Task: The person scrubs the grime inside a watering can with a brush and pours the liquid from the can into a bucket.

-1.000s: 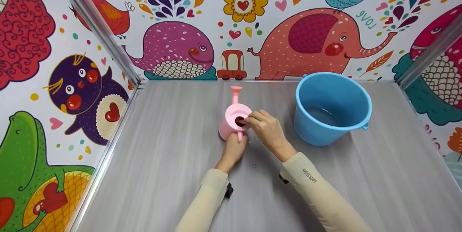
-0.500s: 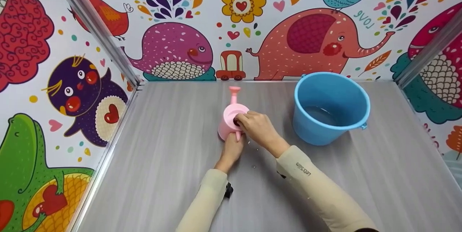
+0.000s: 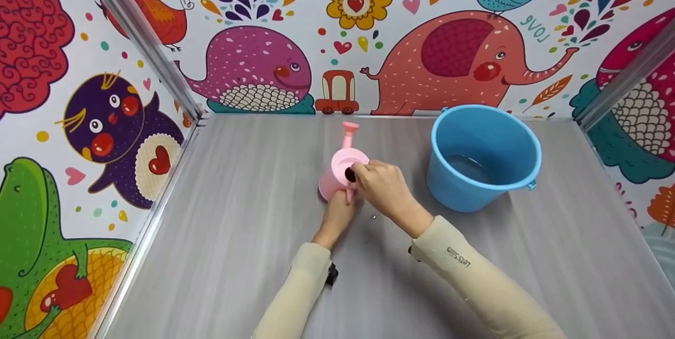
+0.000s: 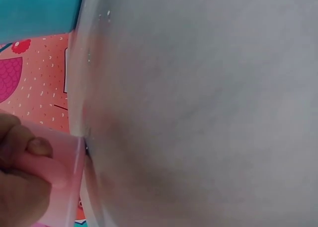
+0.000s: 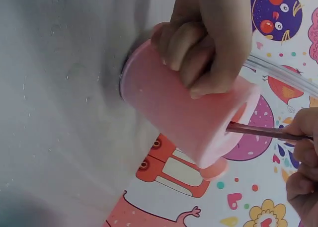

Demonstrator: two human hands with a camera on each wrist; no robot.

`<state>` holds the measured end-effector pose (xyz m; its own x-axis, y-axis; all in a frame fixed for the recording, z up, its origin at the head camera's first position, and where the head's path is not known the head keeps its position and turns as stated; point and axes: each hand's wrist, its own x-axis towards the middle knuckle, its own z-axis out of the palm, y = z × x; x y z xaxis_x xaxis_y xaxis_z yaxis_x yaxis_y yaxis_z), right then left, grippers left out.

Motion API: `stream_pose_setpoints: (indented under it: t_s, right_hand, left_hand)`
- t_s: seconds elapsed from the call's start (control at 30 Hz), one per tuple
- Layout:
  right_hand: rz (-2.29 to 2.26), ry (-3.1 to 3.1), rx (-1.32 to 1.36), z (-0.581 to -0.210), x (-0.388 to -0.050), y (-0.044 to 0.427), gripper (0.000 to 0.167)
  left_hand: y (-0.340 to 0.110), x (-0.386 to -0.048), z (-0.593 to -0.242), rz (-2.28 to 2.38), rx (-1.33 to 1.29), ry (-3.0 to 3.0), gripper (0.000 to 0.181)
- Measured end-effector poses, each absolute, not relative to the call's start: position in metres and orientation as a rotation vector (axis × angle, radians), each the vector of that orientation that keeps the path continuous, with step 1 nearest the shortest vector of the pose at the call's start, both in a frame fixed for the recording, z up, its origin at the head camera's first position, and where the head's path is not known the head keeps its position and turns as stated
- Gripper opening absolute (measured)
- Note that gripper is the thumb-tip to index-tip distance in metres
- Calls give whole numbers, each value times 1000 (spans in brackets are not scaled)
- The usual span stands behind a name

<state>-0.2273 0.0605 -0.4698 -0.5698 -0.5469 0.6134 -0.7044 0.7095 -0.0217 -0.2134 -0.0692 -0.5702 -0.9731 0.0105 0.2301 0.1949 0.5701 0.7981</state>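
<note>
A pink watering can (image 3: 331, 183) stands on the table with its spout pointing to the back wall. My left hand (image 3: 339, 216) grips the can's handle (image 4: 47, 168), fingers curled round it in the left wrist view. Over the can's top opening, my right hand (image 3: 390, 191) pinches a thin dark reddish-brown rod (image 5: 263, 132). One end of the rod goes down into the opening, so its lower part is hidden. What kind of tool it is cannot be told.
To the right of the can stands a blue bucket (image 3: 469, 191) with some water at its bottom. Water drops (image 3: 374, 217) lie on the grey table (image 3: 237, 212). Walls printed with cartoon animals border the table at the back and sides.
My right hand has shifted slightly left over the opening and then back right, still pinching the rod. My left hand keeps its grip on the handle. The bucket has stayed put.
</note>
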Motion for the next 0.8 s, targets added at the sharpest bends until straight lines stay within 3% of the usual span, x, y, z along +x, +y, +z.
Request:
stream_pose_setpoints:
  t_s: [0.5, 0.8]
  right_hand:
    - [479, -2749, 742, -477, -241, 51, 6]
    - [259, -2916, 761, -441, -243, 49, 8]
  left_hand:
    - [-63, -212, -571, -1303, -174, -2655, 28]
    - [-66, -214, -568, -1260, -214, -2655, 37]
